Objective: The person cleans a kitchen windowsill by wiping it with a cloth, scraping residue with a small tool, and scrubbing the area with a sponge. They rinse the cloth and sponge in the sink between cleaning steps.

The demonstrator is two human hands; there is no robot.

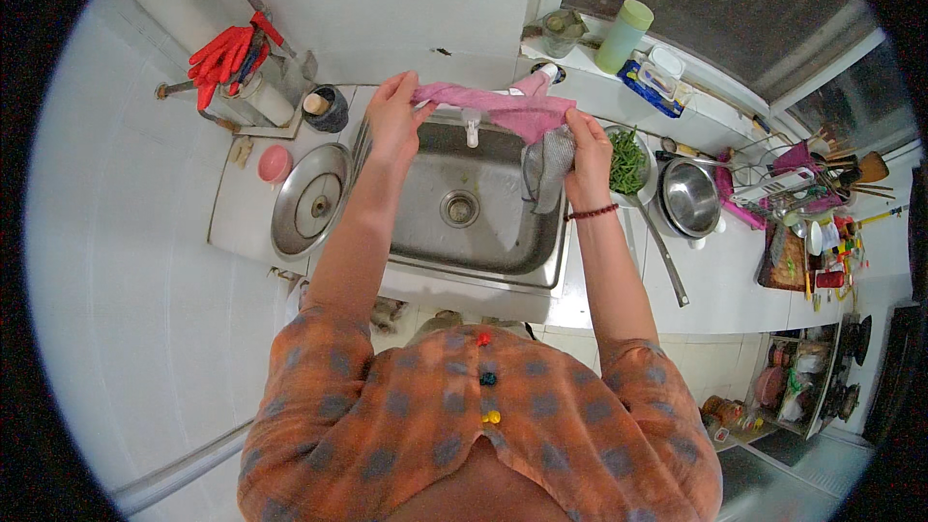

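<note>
A pink cloth [500, 103] is stretched sideways above the far rim of the stainless steel sink [493, 239]. My left hand [395, 112] grips its left end, and my right hand [589, 152] pinches its right corner. Near my right hand, a grey mesh cloth [549, 165] hangs over the sink's right wall. Below the stretched cloth the white faucet spout [472, 132] shows, while more pink fabric lies behind by the faucet's far side. Small green scraps lie near the sink drain [460, 209].
Left of the sink are a round metal lid [312, 199], a pink bowl [275, 163] and red gloves [221, 58]. To the right stand green beans [627, 163] with a long-handled utensil [661, 254], metal bowls [690, 196] and a utensil rack [779, 181]. A green bottle [625, 36] is on the sill.
</note>
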